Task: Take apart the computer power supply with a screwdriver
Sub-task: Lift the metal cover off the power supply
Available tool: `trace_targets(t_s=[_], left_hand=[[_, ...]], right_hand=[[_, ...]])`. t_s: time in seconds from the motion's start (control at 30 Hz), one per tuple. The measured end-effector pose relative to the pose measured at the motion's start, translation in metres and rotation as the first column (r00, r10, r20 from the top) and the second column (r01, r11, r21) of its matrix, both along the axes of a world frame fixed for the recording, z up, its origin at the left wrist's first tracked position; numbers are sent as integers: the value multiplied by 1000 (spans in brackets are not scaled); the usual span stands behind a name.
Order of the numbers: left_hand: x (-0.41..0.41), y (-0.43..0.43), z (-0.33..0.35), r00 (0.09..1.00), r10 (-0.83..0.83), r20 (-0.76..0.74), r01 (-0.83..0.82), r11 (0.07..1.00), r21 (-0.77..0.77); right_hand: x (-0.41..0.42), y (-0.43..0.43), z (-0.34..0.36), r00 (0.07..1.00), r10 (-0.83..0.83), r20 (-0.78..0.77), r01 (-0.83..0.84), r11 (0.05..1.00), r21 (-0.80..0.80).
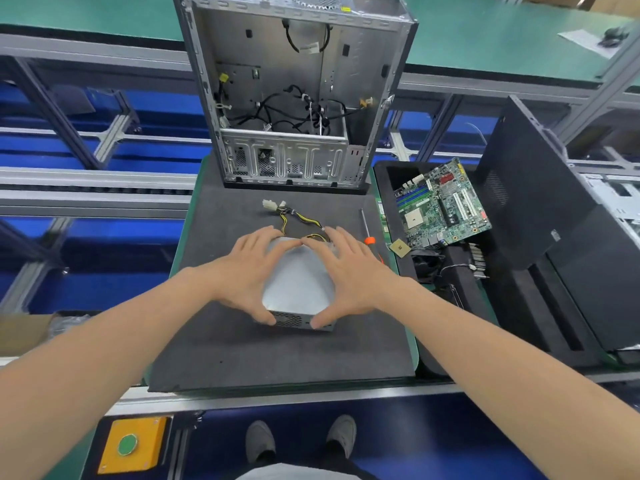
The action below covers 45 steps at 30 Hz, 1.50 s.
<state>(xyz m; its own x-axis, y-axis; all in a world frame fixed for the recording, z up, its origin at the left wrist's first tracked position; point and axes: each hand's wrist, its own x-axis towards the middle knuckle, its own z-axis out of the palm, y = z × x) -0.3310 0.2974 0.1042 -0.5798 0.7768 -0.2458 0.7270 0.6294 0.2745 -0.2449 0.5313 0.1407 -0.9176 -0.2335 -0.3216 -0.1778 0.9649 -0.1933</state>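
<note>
Gripping of the power supply (298, 282) was noted on both sides. The left hand (247, 268) was clamped on its left flank and the right hand (349, 271) on its right. Fingers were hooked over the far edge, and thumbs were pressed on the vented near face.

The unit was seen lying flat on the dark foam mat (242, 348) laid over the tabletop (175, 265), in front of the open computer case (294, 98). Its cable bundle (294, 216) trailed from the far side, with the white plugs loose on the mat and apart from the case. The screwdriver (366, 227), orange-handled, was found on the mat just beside the right hand, untouched. A motherboard (445, 204) was noted in the black tray to the right.

Handling, as judged:
- The unit was taken for a stiff sheet-metal box, probably dense and fairly heavy for its bulk.
- The smooth top plate was thought likely to be slippery, so purchase was judged better on the side walls and edges, as held.
- Sharp edges were suspected at the vent grille and seams, which were considered poor places for fingertips.
- The cables were judged soft and springy, and not fit to be used for lifting or turning the unit.

No screw heads could be made out on the visible faces. A turn of the box was judged likely to be needed before the screwdriver is taken up.
</note>
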Motion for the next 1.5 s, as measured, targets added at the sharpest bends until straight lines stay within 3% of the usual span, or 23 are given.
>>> trace_targets(t_s=[0.23, 0.47, 0.7, 0.77, 0.83, 0.9, 1.03, 1.13, 1.3, 1.4, 1.5], left_hand=[[3, -2, 10, 999, 0, -53, 2, 999, 49], [-5, -4, 29, 1000, -14, 7, 13, 991, 133], [-16, -9, 58, 972, 5, 236, -65, 966, 250], [-21, -13, 67, 909, 19, 416, -171, 927, 333], [-25, -17, 73, 791, -38, 610, -301, 844, 444], [-28, -21, 72, 685, -90, 723, -424, 758, 496], [-30, -21, 55, 471, -157, 868, -658, 593, 464], [-30, -14, 45, 324, -57, 944, -853, 414, 318], [-38, -20, 48, 123, 152, 981, -965, 247, 83], [-45, -32, 50, 22, 177, 984, -983, 185, -11], [-51, -46, 49, 22, 165, 986, -988, 155, -4]], right_hand=[[-7, -3, -5, 994, 66, -91, -61, 996, 60], [-12, 6, 11, 994, 64, -93, -65, 998, -17], [-20, 14, 40, 999, -23, -40, 13, 974, -226], [-25, 16, 50, 998, -66, 6, 65, 951, -303], [-31, 20, 58, 991, -112, 72, 131, 914, -383], [-37, 24, 64, 971, -150, 186, 227, 821, -523], [-46, 28, 62, 874, -213, 437, 480, 520, -706], [-56, 23, 49, 776, -256, 576, 630, 343, -696], [-73, -1, 29, 706, -330, 626, 677, 55, -734], [-89, -25, 20, 686, -389, 614, 657, -31, -753], [-106, -52, 19, 643, -431, 633, 694, -23, -720]])
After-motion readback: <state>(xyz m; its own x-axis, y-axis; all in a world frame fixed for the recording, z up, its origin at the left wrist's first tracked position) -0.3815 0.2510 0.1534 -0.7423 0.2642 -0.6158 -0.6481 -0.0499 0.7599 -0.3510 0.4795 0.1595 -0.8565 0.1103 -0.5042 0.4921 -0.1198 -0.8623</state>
